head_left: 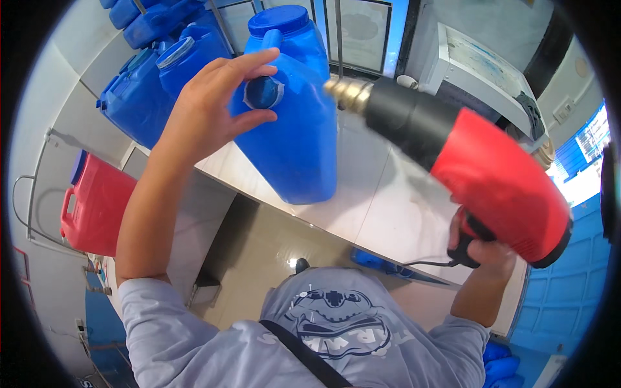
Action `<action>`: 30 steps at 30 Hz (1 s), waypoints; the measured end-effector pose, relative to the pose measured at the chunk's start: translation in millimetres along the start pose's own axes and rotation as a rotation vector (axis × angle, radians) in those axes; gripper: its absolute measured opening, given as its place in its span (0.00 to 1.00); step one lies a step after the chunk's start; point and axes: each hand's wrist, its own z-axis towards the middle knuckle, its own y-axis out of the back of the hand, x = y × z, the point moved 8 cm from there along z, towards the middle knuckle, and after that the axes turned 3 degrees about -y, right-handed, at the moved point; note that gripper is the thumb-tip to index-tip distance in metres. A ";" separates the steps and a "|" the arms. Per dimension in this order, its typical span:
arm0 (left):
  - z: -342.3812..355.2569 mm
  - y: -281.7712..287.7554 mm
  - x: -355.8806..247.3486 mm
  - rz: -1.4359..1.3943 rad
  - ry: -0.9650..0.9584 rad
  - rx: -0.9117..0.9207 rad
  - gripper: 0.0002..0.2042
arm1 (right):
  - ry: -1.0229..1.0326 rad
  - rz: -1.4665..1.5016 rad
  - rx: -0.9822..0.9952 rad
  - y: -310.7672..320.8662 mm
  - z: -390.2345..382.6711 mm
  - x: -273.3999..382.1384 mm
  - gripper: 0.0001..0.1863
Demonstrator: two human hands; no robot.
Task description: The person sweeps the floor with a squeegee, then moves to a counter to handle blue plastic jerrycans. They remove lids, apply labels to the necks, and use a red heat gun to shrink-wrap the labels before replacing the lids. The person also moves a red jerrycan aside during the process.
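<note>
A blue plastic jug (294, 149) stands on the white tiled counter in front of me. Its round dark blue cap (262, 93) has a clear, loose-edged film band (280, 92) around it. My left hand (217, 97) curls about this cap, fingers above and thumb below, closed on the band. In my right hand (482, 249) is a red and black heat gun (495, 174), gripped by its handle. The gun's metal nozzle (349, 95) points left toward the jug, apart from the cap.
Behind stands another blue jug with a wide lid (278, 21). More blue jugs (139, 97) crowd the left, with a red jug (100, 207) nearer me. A white sink-like basin (446, 58) is at the back right. The gun's cord (430, 263) hangs over the counter's front edge.
</note>
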 end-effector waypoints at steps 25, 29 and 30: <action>-13.0 19.6 31.3 -0.074 -0.120 -0.004 0.43 | -0.266 0.059 -0.388 -87.7 -41.4 -2.0 0.38; 0.1 7.7 18.0 0.139 -0.099 0.162 0.29 | -0.058 -0.097 -0.508 -75.4 -25.2 59.3 0.40; 2.4 1.7 14.4 0.200 -0.102 0.211 0.28 | 0.019 -0.120 -0.564 -69.5 -14.0 77.9 0.40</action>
